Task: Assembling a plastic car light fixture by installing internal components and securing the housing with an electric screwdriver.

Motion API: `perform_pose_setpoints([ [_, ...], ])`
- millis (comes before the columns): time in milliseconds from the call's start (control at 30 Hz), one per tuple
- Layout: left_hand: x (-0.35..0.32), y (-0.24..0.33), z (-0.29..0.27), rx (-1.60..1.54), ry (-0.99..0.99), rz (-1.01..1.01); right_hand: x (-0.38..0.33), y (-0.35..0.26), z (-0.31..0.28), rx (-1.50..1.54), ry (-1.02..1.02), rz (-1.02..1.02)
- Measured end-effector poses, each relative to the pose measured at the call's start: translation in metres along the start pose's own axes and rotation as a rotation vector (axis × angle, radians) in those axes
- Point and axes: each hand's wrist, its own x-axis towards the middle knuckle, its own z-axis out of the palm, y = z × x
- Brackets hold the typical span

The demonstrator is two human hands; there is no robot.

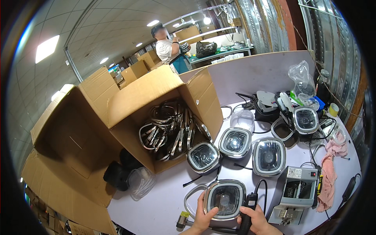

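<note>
Currently holding square silver-rimmed unit [225, 199] by left edge with left grip [204, 215], black corded tool [247, 215] wrapped in right grip [257, 221].
Over near-centre worktop [156, 213]; can't tell if resting on it. Could scratch or crack unit by letting tool swing left, being right beside. Could drop unit if loosening left grip. Could snag looped cord [266, 196] on grey machine [298, 190] to right.

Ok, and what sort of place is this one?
Probably a small assembly workshop: several matching square clear-topped units stand on the worktable, an open carton beside them holds many silver-edged loops, and another person stands by a cluttered bench behind.
</note>
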Motion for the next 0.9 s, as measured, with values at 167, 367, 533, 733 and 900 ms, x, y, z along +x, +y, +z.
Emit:
perform_pose_setpoints([
  [167,-0.001,-0.0008,-0.0001,-0.02,0.006,-0.038,0.0005,0.0013,-0.0009,-0.008,0.004,-0.001],
  [367,-0.0006,-0.0003,0.0004,-0.03,0.005,-0.039,-0.0006,-0.0003,0.0006,0.009,-0.005,-0.001],
  [533,-0.0007,0.0,-0.0003,-0.026,0.004,-0.047,-0.0014,-0.0018,0.0017,0.01,0.003,0.003],
  [733,-0.0001,0.0018,0.001,-0.011,0.005,-0.024,-0.0001,0.0002,0.0007,0.017,0.009,0.001],
  [900,-0.0007,0.0029,0.0018,-0.039,0.002,-0.03,0.001,0.0024,-0.0014,0.024,0.001,0.014],
])
